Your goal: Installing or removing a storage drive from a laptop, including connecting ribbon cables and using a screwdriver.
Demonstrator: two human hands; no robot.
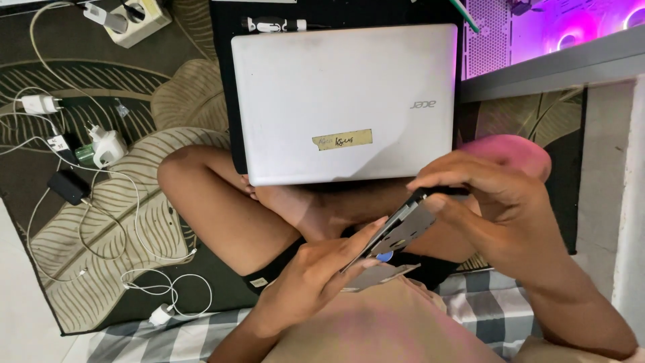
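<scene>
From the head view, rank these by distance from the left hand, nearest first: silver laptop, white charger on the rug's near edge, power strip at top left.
Measured from the left hand:
1. Silver laptop, just ahead.
2. White charger, to the left, near edge of the rug.
3. Power strip, far top left.

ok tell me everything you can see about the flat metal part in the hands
The metal part is a thin, flat, grey piece, apparently bare sheet metal, with a darker edge at its upper end and a small blue spot near its lower side. It is held tilted, its upper end toward the right, above the person's crossed legs and in front of the closed silver laptop. The left hand supports its lower end with fingers along it; the right hand pinches its upper end. What kind of part it is cannot be told.
</scene>
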